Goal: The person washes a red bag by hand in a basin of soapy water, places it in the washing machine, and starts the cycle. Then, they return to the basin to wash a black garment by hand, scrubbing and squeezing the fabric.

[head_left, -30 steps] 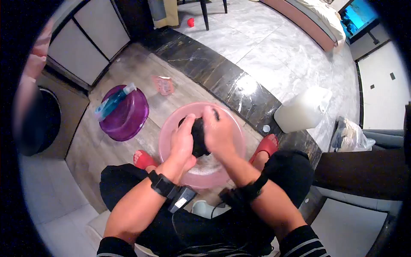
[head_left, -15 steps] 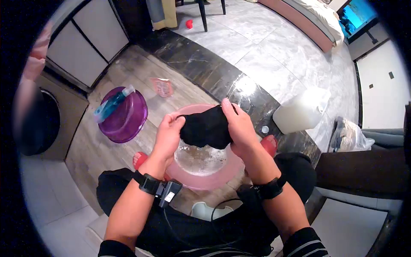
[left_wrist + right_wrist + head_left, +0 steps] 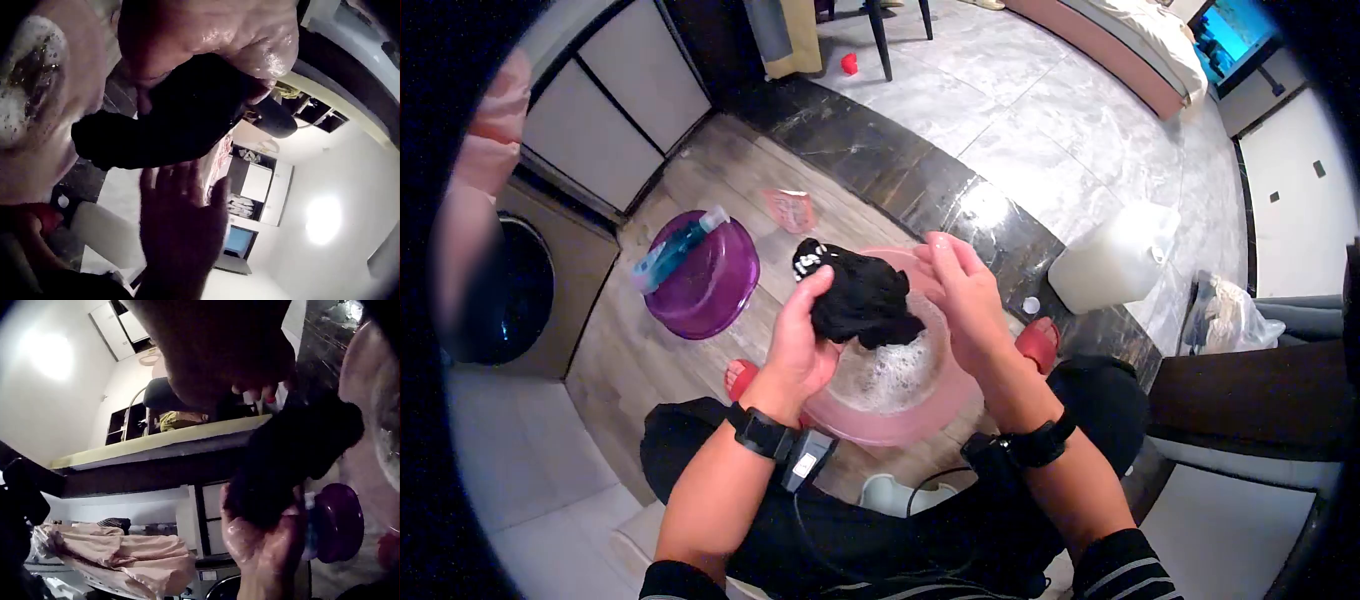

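Observation:
A bunched black cloth (image 3: pixel 862 295) with a white pattern at its far left end is held above a pink basin (image 3: pixel 900 428). My left hand (image 3: pixel 798 340) grips it from the left, thumb on top; the right wrist view shows that wet palm (image 3: pixel 265 547) beneath the cloth. To the right of the cloth is my right hand (image 3: pixel 968 305), fingers extended and holding nothing. In the left wrist view the same right hand (image 3: pixel 181 231) has its fingers near the underside of the cloth. Foamy water (image 3: pixel 890 378) fills the bottom of the basin.
Left of the pink basin, an upturned purple basin (image 3: pixel 725 290) carries a bottle of blue liquid (image 3: pixel 680 248). A pink packet (image 3: pixel 790 210) lies beyond. At the right stand a large whitish jug (image 3: pixel 1110 260) and, near it, a small white cap (image 3: pixel 1031 304). Red slippers (image 3: pixel 1038 345) flank the basin.
The black cloth, low in the basin between both hands at first, was lifted and stretched between them. Now the right hand has let go, and the cloth is bunched in the left hand.

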Demonstrator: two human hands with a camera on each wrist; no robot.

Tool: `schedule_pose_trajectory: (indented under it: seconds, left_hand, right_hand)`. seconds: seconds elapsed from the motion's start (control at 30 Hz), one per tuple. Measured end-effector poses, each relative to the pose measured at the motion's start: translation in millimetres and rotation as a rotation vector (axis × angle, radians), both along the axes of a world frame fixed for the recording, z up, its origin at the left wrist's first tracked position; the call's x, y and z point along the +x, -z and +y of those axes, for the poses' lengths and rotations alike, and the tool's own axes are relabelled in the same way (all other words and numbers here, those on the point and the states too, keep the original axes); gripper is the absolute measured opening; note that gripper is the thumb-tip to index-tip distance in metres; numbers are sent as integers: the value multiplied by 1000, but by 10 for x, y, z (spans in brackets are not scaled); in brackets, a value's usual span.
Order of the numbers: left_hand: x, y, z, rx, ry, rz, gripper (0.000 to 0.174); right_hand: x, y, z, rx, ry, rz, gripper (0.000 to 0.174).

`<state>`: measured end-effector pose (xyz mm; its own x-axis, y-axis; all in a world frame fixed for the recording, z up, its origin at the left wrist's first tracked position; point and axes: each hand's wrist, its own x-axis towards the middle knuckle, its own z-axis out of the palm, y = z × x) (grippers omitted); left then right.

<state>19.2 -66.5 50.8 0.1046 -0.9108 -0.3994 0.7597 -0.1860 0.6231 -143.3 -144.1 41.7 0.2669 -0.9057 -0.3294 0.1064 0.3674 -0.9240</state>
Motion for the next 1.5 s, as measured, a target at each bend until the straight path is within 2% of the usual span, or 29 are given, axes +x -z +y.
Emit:
schedule_pose_trajectory:
  seconds: [0.03, 0.13, 0.2, 0.3, 0.4, 0.5, 0.53, 0.63, 0.77, 0.87, 0.97, 1.1, 1.2, 1.27, 1.33, 1.37, 1.4, 1.43, 1.5]
  left_hand:
    - [-3, -57, 0, -17, -29, 61, 39]
    - [-7, -168, 20, -55, -83, 213, 43]
    - [-28, -193, 39, -75, -49, 255, 43]
    - [-55, -187, 70, -108, -4, 272, 45]
    - [-67, -129, 76, -108, -23, 156, 44]
    - [-58, -26, 58, -93, -14, -9, 40]
    - [-57, -13, 60, -87, -2, -63, 38]
    - [-178, -86, 39, -119, -37, -237, 36]
    - [-206, -63, 44, 1, -145, -204, 30]
    - [-127, -54, 55, 0, -82, -59, 29]
    - [-99, -60, 43, -47, -4, 45, 36]
    - [-91, -35, 14, 31, -92, 88, 41]
    - [-137, -98, 10, 74, -130, 137, 47]
    - [-176, -100, 33, 69, -92, 130, 52]
    - [-187, -56, 84, 103, -80, 231, 53]
    - [-204, -50, 97, 148, -79, 279, 51]
    - [-205, 26, 74, 111, -57, 310, 56]
    - [-236, 67, 108, 117, -66, 327, 49]
    - [-288, 146, 100, 119, -118, 250, 41]
  right_hand:
    - [21, 68, -27, -41, 99, 65, 49]
    - [52, 113, 141, 269, -33, -258, 55]
    - [157, 53, 297, 496, 6, -366, 59]
    - [238, -210, 326, 556, -3, -675, 53]
    - [158, -117, 125, 372, 55, -695, 43]
    - [78, -122, -12, 360, 101, -654, 34]
    - [76, -144, -16, 254, 91, -601, 31]
    - [87, -208, 10, 216, 124, -518, 33]
    - [55, -1, -83, 283, 195, -564, 27]
    - [23, 23, -146, 396, 250, -613, 26]
    - [15, -144, -147, 386, 305, -620, 25]
    - [80, -191, -25, 189, 338, -482, 26]
    - [131, -170, 357, -251, 86, 1, 23]
    - [269, -160, 616, -578, -20, 68, 26]
    - [293, -109, 714, -1018, -152, 323, 28]
    - [273, -86, 708, -1052, -219, 342, 33]
    - [310, -32, 684, -1096, -166, 377, 31]
    - [345, 49, 659, -1141, -113, 412, 29]
    - [338, 133, 626, -921, -219, 298, 43]
